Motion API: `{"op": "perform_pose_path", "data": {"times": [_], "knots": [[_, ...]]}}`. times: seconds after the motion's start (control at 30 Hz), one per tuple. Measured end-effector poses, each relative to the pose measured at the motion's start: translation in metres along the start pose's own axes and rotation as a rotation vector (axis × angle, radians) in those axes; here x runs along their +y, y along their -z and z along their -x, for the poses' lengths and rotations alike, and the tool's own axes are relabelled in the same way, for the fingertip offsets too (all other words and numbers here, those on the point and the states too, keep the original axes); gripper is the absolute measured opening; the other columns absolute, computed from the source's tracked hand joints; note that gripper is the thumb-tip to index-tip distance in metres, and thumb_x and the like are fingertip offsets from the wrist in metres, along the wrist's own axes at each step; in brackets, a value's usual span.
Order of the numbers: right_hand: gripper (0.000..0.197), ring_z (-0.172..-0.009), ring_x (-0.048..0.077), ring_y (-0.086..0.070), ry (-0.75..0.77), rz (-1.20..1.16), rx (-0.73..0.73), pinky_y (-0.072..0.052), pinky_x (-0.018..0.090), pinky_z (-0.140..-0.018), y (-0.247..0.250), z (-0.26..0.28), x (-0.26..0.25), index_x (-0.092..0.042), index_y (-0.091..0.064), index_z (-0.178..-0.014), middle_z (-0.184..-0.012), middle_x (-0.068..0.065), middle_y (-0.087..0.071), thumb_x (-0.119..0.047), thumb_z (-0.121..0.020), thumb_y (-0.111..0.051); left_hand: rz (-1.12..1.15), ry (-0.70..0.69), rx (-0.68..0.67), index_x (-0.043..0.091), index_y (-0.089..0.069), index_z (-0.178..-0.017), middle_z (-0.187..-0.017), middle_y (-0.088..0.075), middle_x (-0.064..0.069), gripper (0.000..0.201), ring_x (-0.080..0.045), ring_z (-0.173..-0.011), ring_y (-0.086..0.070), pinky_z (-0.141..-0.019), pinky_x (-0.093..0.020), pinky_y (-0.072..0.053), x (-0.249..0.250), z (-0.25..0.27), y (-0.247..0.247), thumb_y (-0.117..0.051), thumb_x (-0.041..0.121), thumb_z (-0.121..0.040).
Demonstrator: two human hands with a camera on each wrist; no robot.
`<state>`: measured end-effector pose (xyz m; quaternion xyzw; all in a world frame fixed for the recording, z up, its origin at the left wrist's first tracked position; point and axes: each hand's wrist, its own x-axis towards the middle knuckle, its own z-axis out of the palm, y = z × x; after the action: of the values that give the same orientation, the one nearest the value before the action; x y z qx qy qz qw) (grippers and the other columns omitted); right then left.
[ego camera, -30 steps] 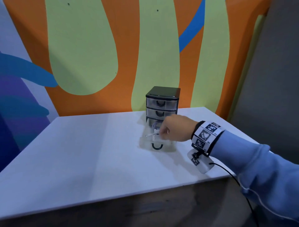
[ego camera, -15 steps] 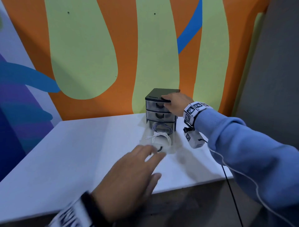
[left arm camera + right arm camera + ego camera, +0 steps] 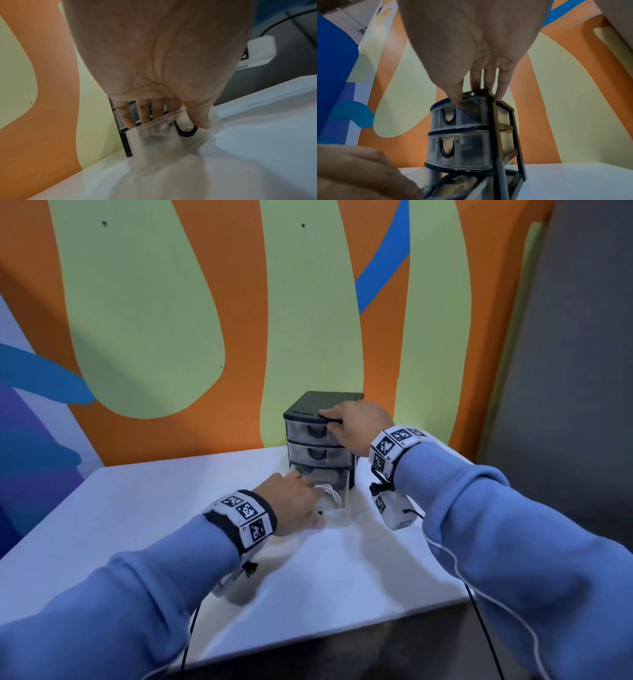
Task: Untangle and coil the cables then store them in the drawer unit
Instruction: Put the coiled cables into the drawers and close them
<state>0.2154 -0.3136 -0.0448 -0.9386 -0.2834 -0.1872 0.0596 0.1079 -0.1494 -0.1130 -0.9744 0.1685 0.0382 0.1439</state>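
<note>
A small drawer unit (image 3: 308, 453) (image 3: 462, 148) with a black top and three clear drawers stands at the back of the white table (image 3: 171, 525). Its bottom drawer (image 3: 337, 505) (image 3: 159, 136) is pulled partly out, and a coiled white cable (image 3: 330, 491) lies inside. My left hand (image 3: 298, 501) (image 3: 164, 121) pinches the drawer's front wall, fingers over the rim and thumb outside by the black handle (image 3: 187, 133). My right hand (image 3: 356, 422) (image 3: 477, 94) presses on the unit's top front edge with straight fingers. The two upper drawers are closed.
A painted orange and green wall rises right behind the unit. The table's front edge (image 3: 308, 645) is near me and its right edge lies just past my right wrist. A grey panel (image 3: 582, 405) stands to the right.
My right hand left the bottom drawer and moved up onto the unit's top. My left hand came in from below and took the drawer front. The drawer now sits further in.
</note>
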Motion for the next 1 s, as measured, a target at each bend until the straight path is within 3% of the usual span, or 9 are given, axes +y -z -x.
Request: {"op": "perform_pose_path", "data": {"times": [0.17,0.27,0.4,0.5,0.6,0.67,0.73,0.87,1.0], "knots": [[0.043,-0.115,0.027,-0.065,0.000,0.001,0.014,-0.052,0.034,-0.079,-0.003,-0.001,0.002,-0.042,-0.053,-0.149,-0.136,-0.002,-0.066,-0.032,-0.108,-0.042,0.042,0.095,0.077,0.019,-0.056,-0.136,-0.134,-0.066,-0.009,0.035,-0.033,-0.115,-0.062,-0.091,-0.044,-0.054,-0.003,-0.027,-0.003,-0.047,0.034,-0.105],[0.043,-0.118,0.027,-0.063,0.005,-0.015,0.025,-0.055,0.036,-0.084,-0.004,-0.001,0.002,-0.041,-0.053,-0.148,-0.138,-0.002,-0.065,-0.032,-0.108,-0.043,0.053,0.207,0.161,0.020,-0.066,-0.121,-0.111,-0.071,-0.009,0.029,-0.034,-0.095,-0.066,-0.074,-0.040,-0.053,-0.006,-0.038,-0.006,-0.046,0.019,-0.100],[0.042,-0.123,0.026,-0.062,0.008,-0.010,0.034,-0.056,0.039,-0.090,-0.004,0.000,0.002,-0.042,-0.054,-0.148,-0.142,-0.003,-0.063,-0.033,-0.108,-0.044,0.111,0.284,0.274,0.013,-0.067,-0.109,-0.105,-0.068,-0.011,0.014,-0.036,-0.098,-0.064,-0.071,-0.038,-0.045,-0.010,-0.040,0.005,-0.062,0.022,-0.099],[0.042,-0.122,0.025,-0.062,0.009,-0.010,0.042,-0.055,0.037,-0.090,-0.003,0.000,0.002,-0.041,-0.054,-0.148,-0.142,-0.004,-0.064,-0.033,-0.108,-0.045,0.157,0.395,0.341,0.013,-0.056,-0.097,-0.100,-0.063,-0.009,0.030,-0.033,-0.093,-0.058,-0.070,-0.038,-0.043,-0.011,-0.043,0.014,-0.076,0.034,-0.095],[0.042,-0.124,0.025,-0.061,0.009,-0.008,0.042,-0.055,0.035,-0.089,-0.002,0.001,0.002,-0.041,-0.054,-0.148,-0.142,-0.003,-0.063,-0.033,-0.108,-0.045,0.297,0.498,0.288,0.014,-0.052,-0.093,-0.097,-0.059,-0.008,0.033,-0.035,-0.090,-0.058,-0.074,-0.037,-0.046,-0.008,-0.052,0.011,-0.072,0.040,-0.098],[0.042,-0.124,0.025,-0.061,0.010,-0.013,0.040,-0.055,0.036,-0.091,-0.002,0.001,0.002,-0.040,-0.054,-0.148,-0.143,-0.003,-0.062,-0.033,-0.108,-0.045,0.410,0.500,0.251,0.014,-0.053,-0.097,-0.102,-0.059,-0.010,0.026,-0.037,-0.099,-0.063,-0.082,-0.040,-0.053,-0.007,-0.059,0.006,-0.066,0.036,-0.100],[0.042,-0.125,0.025,-0.061,0.012,-0.017,0.037,-0.054,0.035,-0.090,-0.002,0.000,0.002,-0.040,-0.054,-0.149,-0.144,-0.003,-0.062,-0.033,-0.108,-0.045,0.469,0.488,0.233,0.013,-0.053,-0.099,-0.103,-0.060,-0.011,0.022,-0.037,-0.097,-0.060,-0.086,-0.041,-0.055,-0.008,-0.063,0.003,-0.063,0.033,-0.102],[0.042,-0.122,0.025,-0.062,0.008,-0.017,0.029,-0.050,0.033,-0.084,-0.003,-0.001,0.002,-0.041,-0.053,-0.149,-0.142,-0.003,-0.063,-0.034,-0.108,-0.044,0.485,0.476,0.183,0.014,-0.057,-0.098,-0.099,-0.061,-0.009,0.016,-0.035,-0.092,-0.060,-0.080,-0.038,-0.053,-0.008,-0.061,-0.001,-0.062,0.029,-0.098],[0.043,-0.129,0.027,-0.059,0.004,-0.003,0.008,-0.053,0.036,-0.093,-0.001,0.002,-0.001,-0.040,-0.051,-0.151,-0.149,-0.001,-0.058,-0.033,-0.109,-0.043,0.466,0.431,0.121,0.015,-0.065,-0.101,-0.104,-0.067,-0.007,0.020,-0.033,-0.094,-0.066,-0.078,-0.037,-0.055,-0.010,-0.050,-0.004,-0.065,0.034,-0.094]]}}
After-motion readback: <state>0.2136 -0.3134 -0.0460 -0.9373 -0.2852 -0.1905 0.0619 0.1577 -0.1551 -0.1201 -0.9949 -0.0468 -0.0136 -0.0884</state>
